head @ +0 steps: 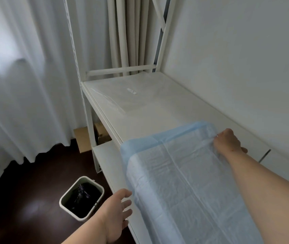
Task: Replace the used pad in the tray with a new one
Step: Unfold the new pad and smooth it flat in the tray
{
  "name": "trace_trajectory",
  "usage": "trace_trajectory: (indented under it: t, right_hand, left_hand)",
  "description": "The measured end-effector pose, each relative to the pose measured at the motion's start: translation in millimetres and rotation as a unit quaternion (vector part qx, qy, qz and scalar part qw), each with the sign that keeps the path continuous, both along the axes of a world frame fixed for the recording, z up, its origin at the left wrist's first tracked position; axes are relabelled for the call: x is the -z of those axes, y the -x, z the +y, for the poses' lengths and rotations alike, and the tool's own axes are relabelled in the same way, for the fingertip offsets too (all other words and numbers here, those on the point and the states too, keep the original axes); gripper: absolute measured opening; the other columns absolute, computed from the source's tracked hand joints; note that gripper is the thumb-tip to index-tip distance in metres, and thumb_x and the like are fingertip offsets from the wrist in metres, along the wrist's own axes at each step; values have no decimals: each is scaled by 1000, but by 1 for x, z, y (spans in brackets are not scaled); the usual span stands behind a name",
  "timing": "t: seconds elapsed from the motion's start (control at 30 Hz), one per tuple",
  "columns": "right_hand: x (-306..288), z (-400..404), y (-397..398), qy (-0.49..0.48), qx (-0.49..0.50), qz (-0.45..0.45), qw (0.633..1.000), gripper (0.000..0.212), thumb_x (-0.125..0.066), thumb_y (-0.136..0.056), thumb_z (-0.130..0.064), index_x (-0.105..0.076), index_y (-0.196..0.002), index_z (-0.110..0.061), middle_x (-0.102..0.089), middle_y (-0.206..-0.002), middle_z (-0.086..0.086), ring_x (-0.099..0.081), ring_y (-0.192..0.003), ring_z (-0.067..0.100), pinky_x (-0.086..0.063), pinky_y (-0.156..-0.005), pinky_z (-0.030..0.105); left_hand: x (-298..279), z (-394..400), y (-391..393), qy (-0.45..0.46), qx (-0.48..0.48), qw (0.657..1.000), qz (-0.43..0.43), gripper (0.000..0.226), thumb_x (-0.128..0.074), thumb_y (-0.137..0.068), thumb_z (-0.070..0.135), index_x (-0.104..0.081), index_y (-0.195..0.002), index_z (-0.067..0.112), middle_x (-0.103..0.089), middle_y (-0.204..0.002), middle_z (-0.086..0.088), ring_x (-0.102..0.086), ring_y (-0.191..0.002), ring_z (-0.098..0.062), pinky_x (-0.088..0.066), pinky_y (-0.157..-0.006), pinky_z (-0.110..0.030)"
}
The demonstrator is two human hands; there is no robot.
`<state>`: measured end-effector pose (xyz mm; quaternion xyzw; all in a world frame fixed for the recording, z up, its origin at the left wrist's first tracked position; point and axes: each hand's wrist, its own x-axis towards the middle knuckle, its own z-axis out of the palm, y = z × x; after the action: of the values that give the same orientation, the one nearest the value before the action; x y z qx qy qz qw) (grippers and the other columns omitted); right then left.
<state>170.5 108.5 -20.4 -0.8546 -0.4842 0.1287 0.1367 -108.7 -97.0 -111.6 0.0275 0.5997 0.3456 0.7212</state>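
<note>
The blue pad (184, 182) lay across the white shelf (157, 110) at 5 o'clock. The right hand (228, 141) pinched its far corner; the left hand (117, 210), open, neared the 9 o'clock edge. Even tension from both hands would likely flatten wrinkles.

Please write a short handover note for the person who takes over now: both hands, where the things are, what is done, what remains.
Right hand: pinching the far edge of the blue-bordered white absorbent pad.
Left hand: open, at the pad's near left edge, not gripping.
Pad: partly spread over the white shelf, left side hanging over the front.
White bin with black bag: on the floor, left.
Done: new pad out, unfolded.
Left: flatten and align it. No used pad is visible.
</note>
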Motion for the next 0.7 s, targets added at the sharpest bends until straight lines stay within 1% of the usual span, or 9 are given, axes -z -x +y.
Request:
trace_trajectory:
  t: [0.07, 0.17, 0.23, 0.3, 0.43, 0.5, 0.57, 0.63, 0.7]
  right_hand:
    - [-2, -2, -4, -20, -14, 44, 999, 29, -47, -92, -16, -40, -119, -8, -53, -108, 13, -52, -110, 36, -30, -99, 48]
    - [0, -5, -13, -65, -21, 146, 987, 31, -47, -87, -7, -37, -115, -13, -49, -111, 10, -49, -99, 32, -39, -98, 50]
    - [-2, -8, -17, -94, -9, 201, 975, 35, -45, -87, -1, -38, -119, -12, -46, -110, 12, -45, -95, 29, -41, -86, 40]
    - [-2, -9, -20, -104, -4, 227, 968, 37, -44, -88, 1, -41, -121, -13, -45, -108, 12, -46, -95, 29, -39, -80, 36]
    - [-4, -5, -29, -103, -4, 272, 957, 38, -48, -85, 1, -48, -115, -21, -51, -113, 13, -56, -104, 34, -49, -86, 44]
    - [-8, -3, -32, -107, -3, 292, 950, 36, -50, -85, -1, -50, -113, -23, -53, -115, 14, -57, -105, 35, -50, -83, 43]
    - [-10, 1, -36, -120, 0, 308, 944, 35, -52, -84, -1, -52, -112, -21, -55, -114, 14, -56, -101, 33, -47, -79, 39]
    - [-9, 5, -37, -129, 5, 319, 939, 35, -53, -82, -1, -53, -113, -19, -55, -110, 14, -54, -96, 30, -44, -77, 36]
    - [-9, 6, -37, -137, 8, 322, 937, 34, -52, -81, -1, -52, -108, -21, -55, -107, 13, -52, -94, 28, -43, -77, 37]
  left_hand:
    - [2, 0, -4, 8, 5, 1000, -11, 5, -55, -88, 24, -51, -91, 25, -54, -133, -9, -46, -127, -29, -32, -101, -43]
    - [10, 2, -10, 27, 10, 999, -18, 23, -54, -88, 27, -51, -110, 21, -59, -123, -11, -46, -125, -30, -30, -103, -44]
    - [15, 3, -13, 35, 10, 999, -10, 32, -55, -88, 28, -47, -118, 21, -55, -131, -12, -42, -130, -31, -28, -105, -46]
    - [22, 4, -13, 35, 4, 999, -8, 46, -55, -88, 30, -44, -132, 24, -44, -144, -12, -35, -137, -31, -24, -109, -47]
    - [36, 13, -10, 29, -22, 998, -56, 74, -52, -91, 52, -20, -153, 27, -36, -152, -14, -26, -143, -31, -12, -117, -49]
    - [42, 17, -10, 25, -22, 996, -80, 82, -48, -87, 65, -15, -153, 29, -48, -142, -13, -39, -134, -30, -14, -115, -48]
    - [44, 19, -11, 8, -25, 995, -96, 72, -54, -84, 63, -36, -145, 29, -65, -124, -8, -55, -116, -27, -23, -109, -44]
    - [47, 18, -11, -7, -49, 994, -98, 50, -64, -80, 42, -61, -126, 21, -73, -107, -5, -62, -105, -26, -35, -103, -40]
    - [50, 16, -7, -15, -96, 991, -94, 35, -61, -79, 20, -66, -112, 10, -73, -100, -13, -63, -92, -30, -43, -89, -42]
